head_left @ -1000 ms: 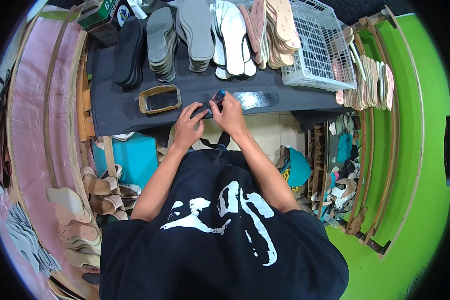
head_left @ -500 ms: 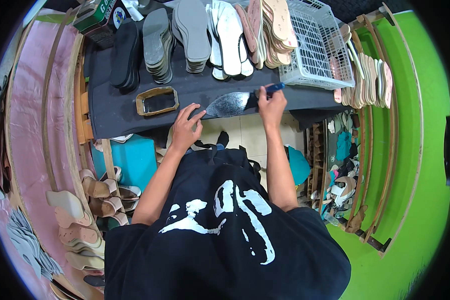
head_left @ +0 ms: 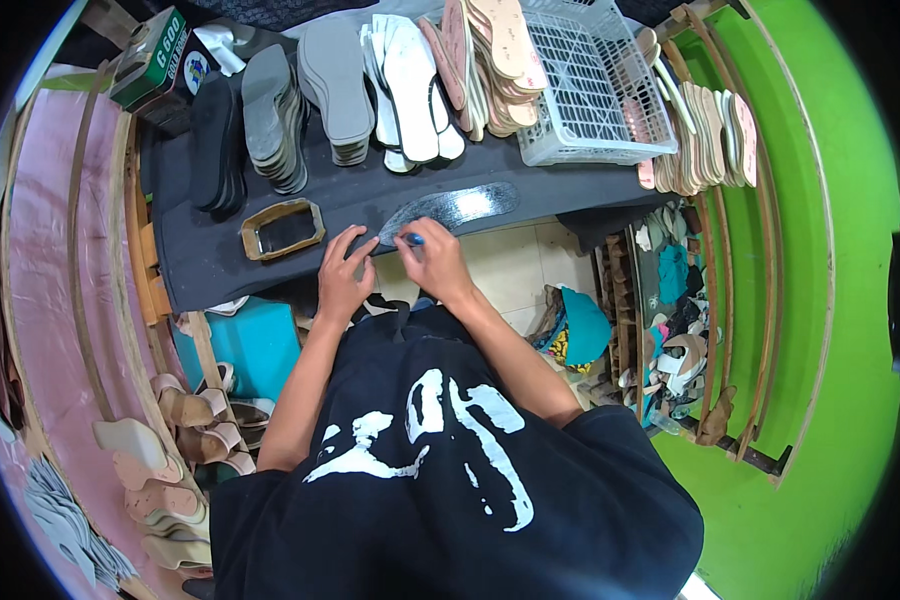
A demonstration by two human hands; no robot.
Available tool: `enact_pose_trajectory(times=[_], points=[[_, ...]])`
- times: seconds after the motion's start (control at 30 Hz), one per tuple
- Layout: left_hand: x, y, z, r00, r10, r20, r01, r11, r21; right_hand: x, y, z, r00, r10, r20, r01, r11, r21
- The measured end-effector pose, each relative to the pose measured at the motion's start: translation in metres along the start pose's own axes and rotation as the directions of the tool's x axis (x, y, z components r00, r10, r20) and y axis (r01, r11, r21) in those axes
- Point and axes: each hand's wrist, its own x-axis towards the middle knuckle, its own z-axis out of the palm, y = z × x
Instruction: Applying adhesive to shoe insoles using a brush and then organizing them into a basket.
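A single black insole lies along the front of the table, its upper face wet and shiny toward the right end. My right hand is closed over its left end, gripping a blue-handled brush; the bristles are hidden under the fingers. Beside that end, my left hand has its fingers apart, fingertips resting at the insole's edge and holding nothing. To the left stands a small open tray with brownish, crusted walls and a dark inside.
Along the back of the dark-covered table are stacks of black insoles, grey insoles, white insoles and pinkish insoles. A white plastic basket stands right of them, a green box at far left.
My right hand has carried the brush leftward from the insole's right end to its left end, beside my left hand. The whole view has shifted and turned slightly.
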Motion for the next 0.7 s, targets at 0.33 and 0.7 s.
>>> enact_pose_trajectory(times=[0.33,0.7], points=[[0.0,0.004,0.003,1.0,-0.001,-0.022,0.001,1.0,-0.002,0.018,0.089,-0.124,0.912,0.155,-0.379,-0.262,0.932,-0.25],[-0.001,0.002,0.006,0.999,-0.039,-0.018,0.039,0.999,0.015,0.018,0.024,-0.016,0.978,0.124,-0.168,-0.136,0.989,-0.059]])
